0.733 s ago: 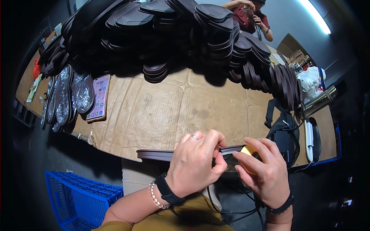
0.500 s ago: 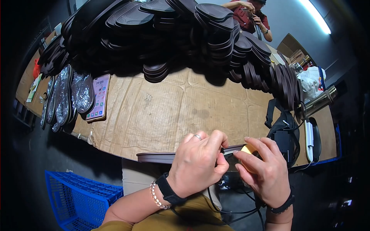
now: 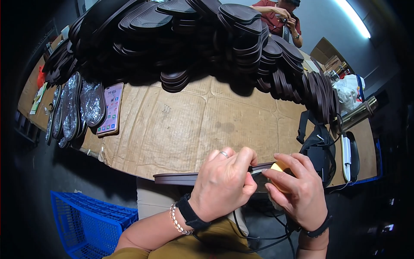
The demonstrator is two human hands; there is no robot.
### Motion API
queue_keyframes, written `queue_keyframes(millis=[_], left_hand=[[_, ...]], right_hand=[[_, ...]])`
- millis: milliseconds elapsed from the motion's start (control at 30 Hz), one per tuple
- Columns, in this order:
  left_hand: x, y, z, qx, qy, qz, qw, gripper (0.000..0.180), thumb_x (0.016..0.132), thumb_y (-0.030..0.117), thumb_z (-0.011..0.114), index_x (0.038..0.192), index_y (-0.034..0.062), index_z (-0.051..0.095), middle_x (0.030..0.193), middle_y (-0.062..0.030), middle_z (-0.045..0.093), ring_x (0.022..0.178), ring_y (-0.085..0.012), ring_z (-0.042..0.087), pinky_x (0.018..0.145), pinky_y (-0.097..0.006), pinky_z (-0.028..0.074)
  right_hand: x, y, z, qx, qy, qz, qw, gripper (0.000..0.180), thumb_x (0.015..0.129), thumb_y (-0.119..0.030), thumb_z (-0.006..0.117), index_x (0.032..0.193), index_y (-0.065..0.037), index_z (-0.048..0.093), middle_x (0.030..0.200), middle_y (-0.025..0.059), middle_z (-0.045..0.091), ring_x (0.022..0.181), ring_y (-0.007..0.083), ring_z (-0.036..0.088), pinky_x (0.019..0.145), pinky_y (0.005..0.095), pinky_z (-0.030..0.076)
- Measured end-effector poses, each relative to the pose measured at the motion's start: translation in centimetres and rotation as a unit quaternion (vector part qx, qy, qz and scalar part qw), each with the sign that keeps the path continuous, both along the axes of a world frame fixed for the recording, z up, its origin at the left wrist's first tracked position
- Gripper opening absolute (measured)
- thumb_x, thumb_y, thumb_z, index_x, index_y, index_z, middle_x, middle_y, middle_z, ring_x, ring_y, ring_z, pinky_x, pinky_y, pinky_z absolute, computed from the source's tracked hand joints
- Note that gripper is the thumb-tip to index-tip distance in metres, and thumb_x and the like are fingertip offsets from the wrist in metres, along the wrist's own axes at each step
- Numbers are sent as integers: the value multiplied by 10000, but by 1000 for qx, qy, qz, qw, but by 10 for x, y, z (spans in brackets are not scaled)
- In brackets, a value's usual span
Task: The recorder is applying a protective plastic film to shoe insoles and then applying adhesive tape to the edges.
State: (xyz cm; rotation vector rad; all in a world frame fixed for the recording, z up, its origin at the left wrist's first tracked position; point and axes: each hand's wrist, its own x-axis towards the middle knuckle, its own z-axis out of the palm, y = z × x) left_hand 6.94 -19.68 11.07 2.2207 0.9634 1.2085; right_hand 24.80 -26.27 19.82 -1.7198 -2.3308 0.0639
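A dark brown shoe sole (image 3: 176, 179) is held edge-on at the table's front edge. My left hand (image 3: 224, 179) closes around it, fingers curled over its far side, thumb bent toward my right hand. My right hand (image 3: 297, 185) pinches a yellow rounded object (image 3: 281, 175) against the sole's right end; fingers cover much of it, and its kind does not show. A short pale strip (image 3: 258, 171) shows between the two hands, along the sole's edge. Both wrists wear black bands, and the left one also has a beaded bracelet.
Stacks of dark soles (image 3: 172, 47) fill the table's far side. At left are plastic-wrapped soles (image 3: 71, 108) and a lit phone (image 3: 110, 110). A black strap pouch (image 3: 318, 151), a white power strip (image 3: 346, 157) and a metal flask (image 3: 360, 114) lie right. A blue crate (image 3: 92, 224) stands below left. Another person (image 3: 278, 21) works opposite.
Both hands keep their holds. My left hand and the sole shift very slightly. The person opposite has lowered their hands a little.
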Motion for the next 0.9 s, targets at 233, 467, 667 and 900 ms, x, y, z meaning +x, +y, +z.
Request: queue_keyframes(millis=[233,467,667,900], left_hand=[[-1,-1,0,-5,4,-4,1000,273,729,19,704,965,89,586,699,-10,585,711,-230,597,706,-382,454],[-2,-1,0,-16,5,-7,1000,275,740,26,712,976,85,586,704,-11,583,716,-231,600,718,-387,457],[-3,-1,0,-33,-4,-12,999,283,739,17,698,991,87,589,725,-2,586,723,-221,601,722,-380,449],[-3,-2,0,-34,9,-12,999,302,740,17,691,1016,89,589,717,6,575,720,-215,600,726,-372,435]], right_hand=[[1,-1,0,-2,8,-2,1000,296,807,-140,811,1099,-111,776,1217,152,664,1095,366,619,914,435,546],[1,-1,0,-5,16,-5,1000,312,799,-136,815,1107,-111,777,1222,148,664,1099,364,616,918,438,543],[2,-1,-1,-6,8,-5,1000,319,795,-136,817,1110,-111,777,1236,142,666,1102,360,616,917,435,545],[1,0,-1,-6,6,-6,1000,308,797,-130,813,1102,-110,776,1206,137,666,1099,360,617,915,435,545]])
